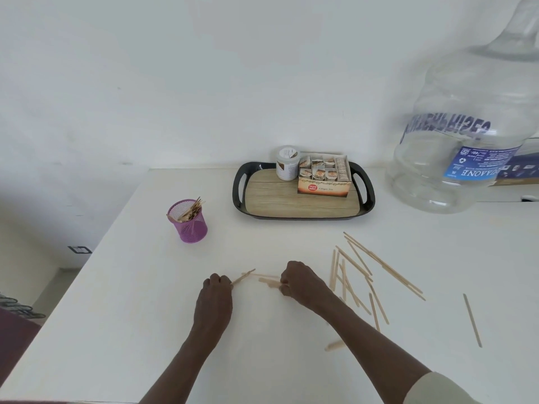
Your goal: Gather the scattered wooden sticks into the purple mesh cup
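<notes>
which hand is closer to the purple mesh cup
Left. The left hand sits just below and slightly right of the purple mesh cup; the right hand is farther right, beside the scattered sticks.

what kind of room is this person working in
Probably an office pantry or home tea corner: a black tray with a wood-look base holding a ginger tea box, and a big clear water-dispenser bottle on a plain white table.

Both forearms reach forward over table, converging toward centre. Left hand knuckles up, fingers curled, pinching stick end at fingertips. Right hand just beside it, knuckles up, fingers curled down, gripping stick ends at its left side. Hands apart, not touching. Pale sleeve on right upper forearm.
</notes>
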